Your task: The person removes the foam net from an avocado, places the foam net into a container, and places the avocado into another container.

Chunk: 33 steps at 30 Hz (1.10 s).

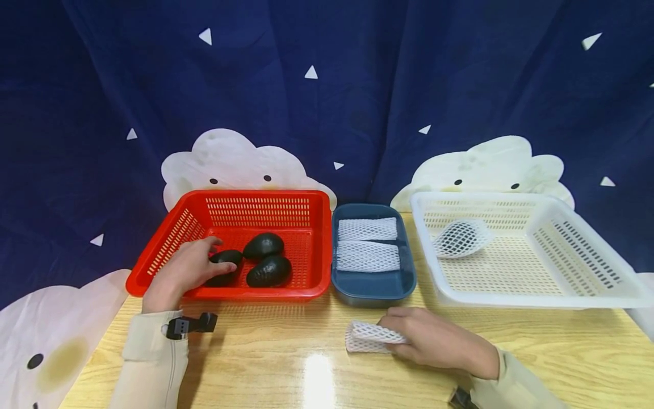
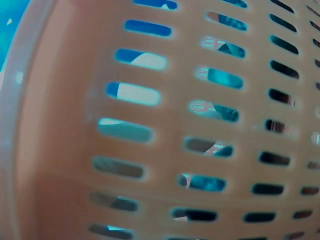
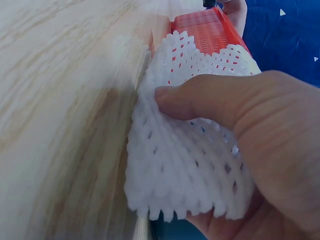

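Inside the red basket point(image 1: 319, 250) my left hand point(image 1: 188, 266) grips a dark avocado point(image 1: 234, 257), thumb on its near side and fingers over the far side. Two more avocados, one farther back point(image 1: 263, 245) and one nearer point(image 1: 269, 271), lie just right of it. Low over the table, my right hand point(image 1: 431, 341) pinches a white foam net sleeve point(image 3: 185, 165); in the right wrist view the thumb presses on the mesh and the sleeve's end stands open. The left wrist view has only slotted basket wall point(image 2: 65, 125), with the hand hidden.
A dark blue tray point(image 1: 373, 289) in the middle holds two flat foam net sleeves point(image 1: 368, 255). To the right, a white basket point(image 1: 511, 284) contains an avocado in a foam net point(image 1: 462, 238). Behind the wooden table point(image 1: 255, 352) hangs a blue curtain point(image 1: 357, 113).
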Motion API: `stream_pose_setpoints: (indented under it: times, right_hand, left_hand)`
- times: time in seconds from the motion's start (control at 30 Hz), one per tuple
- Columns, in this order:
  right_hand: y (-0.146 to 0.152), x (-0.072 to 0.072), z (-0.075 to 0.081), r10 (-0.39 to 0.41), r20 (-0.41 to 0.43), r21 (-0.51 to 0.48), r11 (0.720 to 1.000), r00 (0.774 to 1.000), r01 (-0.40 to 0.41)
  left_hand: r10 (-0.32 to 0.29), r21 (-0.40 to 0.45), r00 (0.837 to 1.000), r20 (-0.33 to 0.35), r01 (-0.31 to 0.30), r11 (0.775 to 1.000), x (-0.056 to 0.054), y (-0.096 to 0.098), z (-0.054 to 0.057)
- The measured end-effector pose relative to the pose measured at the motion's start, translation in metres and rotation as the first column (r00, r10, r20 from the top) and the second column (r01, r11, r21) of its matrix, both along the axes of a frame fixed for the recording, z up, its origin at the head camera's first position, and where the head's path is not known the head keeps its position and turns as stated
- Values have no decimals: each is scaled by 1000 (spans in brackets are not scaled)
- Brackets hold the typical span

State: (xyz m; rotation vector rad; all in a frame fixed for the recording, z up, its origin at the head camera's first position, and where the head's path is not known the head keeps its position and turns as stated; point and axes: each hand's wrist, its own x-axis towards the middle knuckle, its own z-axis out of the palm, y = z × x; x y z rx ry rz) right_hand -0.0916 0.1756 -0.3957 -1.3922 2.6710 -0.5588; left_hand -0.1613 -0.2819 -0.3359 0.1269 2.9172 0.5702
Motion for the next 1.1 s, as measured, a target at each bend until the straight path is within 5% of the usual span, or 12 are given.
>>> stream_pose_setpoints:
  times: [0.6, 1.1]
  right_hand:
    - [1, 1, 0, 14, -51, 2, 1000, 999, -13]
    - [0, 2, 5, -46, 34, 6, 999, 998, 46]
  left_hand:
    - [6, 20, 988, -155, -3, 1000, 19, 20, 19]
    - [21, 81, 965, -262, 1, 997, 32, 53, 22]
